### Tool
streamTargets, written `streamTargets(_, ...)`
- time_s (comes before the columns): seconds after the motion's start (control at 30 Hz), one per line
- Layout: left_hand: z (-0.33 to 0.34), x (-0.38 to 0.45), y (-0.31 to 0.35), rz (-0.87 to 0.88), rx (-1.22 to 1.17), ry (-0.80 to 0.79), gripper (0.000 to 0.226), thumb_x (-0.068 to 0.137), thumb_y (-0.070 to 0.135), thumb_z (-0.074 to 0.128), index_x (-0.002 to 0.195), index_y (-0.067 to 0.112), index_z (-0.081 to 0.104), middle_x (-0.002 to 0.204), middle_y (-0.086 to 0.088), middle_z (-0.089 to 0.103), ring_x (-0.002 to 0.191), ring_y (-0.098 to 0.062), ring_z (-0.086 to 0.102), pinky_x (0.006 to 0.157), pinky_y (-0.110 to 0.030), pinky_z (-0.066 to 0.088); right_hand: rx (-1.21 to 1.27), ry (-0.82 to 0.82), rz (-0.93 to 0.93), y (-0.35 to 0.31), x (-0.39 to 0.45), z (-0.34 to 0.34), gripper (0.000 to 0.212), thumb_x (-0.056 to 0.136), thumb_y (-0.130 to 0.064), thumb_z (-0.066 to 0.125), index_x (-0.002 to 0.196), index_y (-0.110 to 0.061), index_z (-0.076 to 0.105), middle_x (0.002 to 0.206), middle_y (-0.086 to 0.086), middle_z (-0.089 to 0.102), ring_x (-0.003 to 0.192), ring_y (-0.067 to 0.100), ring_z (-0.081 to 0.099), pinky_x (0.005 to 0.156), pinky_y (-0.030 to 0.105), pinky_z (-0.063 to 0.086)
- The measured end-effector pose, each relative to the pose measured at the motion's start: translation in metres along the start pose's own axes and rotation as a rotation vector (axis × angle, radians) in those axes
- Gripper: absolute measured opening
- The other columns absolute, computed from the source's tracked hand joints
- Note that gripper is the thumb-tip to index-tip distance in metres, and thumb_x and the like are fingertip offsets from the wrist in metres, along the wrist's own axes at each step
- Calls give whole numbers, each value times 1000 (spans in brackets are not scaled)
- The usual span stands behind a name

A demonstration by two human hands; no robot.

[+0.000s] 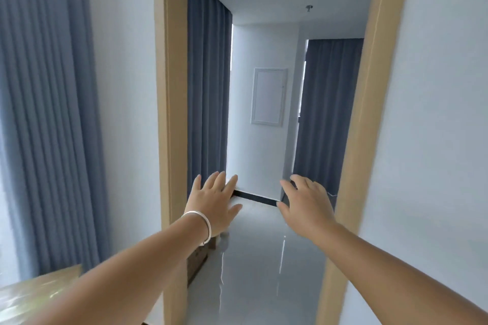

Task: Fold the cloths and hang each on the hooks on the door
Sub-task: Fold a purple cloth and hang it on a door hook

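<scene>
Here both arms reach forward from the bottom of the frame into an open doorway. The left hand (215,204), lower centre-left, has its fingers spread and straight, palm facing away, and holds nothing; a silver bracelet (203,224) circles its wrist. The right hand (307,203), lower centre-right and level with it, is likewise splayed and empty. Neither touches the wooden door frame (173,113) on either side. No cloth, hook or door leaf shows anywhere in view, so where they lie relative to the hands cannot be told. Blue-grey curtains (47,113) hang at the left; a glossy grey floor (253,258) runs beyond, toward a white wall panel (268,96).
</scene>
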State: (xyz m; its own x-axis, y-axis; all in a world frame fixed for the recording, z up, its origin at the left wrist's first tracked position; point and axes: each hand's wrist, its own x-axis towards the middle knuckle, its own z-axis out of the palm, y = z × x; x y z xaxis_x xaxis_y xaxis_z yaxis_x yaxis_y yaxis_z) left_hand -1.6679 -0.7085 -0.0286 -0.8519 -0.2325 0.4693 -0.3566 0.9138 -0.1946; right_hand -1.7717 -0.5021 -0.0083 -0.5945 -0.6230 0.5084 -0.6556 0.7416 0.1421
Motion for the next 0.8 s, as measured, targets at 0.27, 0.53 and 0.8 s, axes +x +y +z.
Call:
streamTargets(0.27,36,-11,-125,-379,225,-144,72,92,67,17,152,30,-1,160,-2,11,148,-25,9,117,-53,8,223,18,-343,-91,136,76,53,96,-47,41,143,-24,35,147,2,37,133,23,35,109,41,29)
streamTargets(0.53,28,-91,-211,-689,355,-260,72,94,63,22,153,27,1,160,-4,12,147,-22,7,117,-51,7,431,2,-683,-235,173,114,55,96,-49,40,144,-23,34,143,3,40,130,22,38,109,40,29)
streamTargets(0.8,43,-183,-291,-918,398,-353,72,93,65,19,153,29,0,161,-3,11,148,-22,8,118,-52,8,532,-45,-895,-380,165,133,56,95,-49,43,145,-24,34,150,4,34,138,22,31,113,43,25)
